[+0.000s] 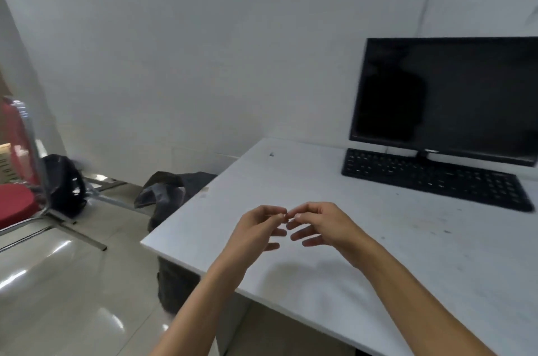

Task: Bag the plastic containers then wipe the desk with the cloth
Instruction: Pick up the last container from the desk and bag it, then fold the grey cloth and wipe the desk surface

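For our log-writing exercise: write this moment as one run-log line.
left hand: empty, fingertips meeting right | right hand: empty | desk: no containers or cloth seen | dark bag: on floor by desk

Single head-worn wide-angle view, aimed forward and down

The scene is viewed from above the near left corner of the white rectangular desk [378, 239], close in; a black flat monitor [445, 93] is seen at two o'clock, glossy beige floor tiles [58, 283] at eight o'clock, and straight edges are bent toward the frame borders.
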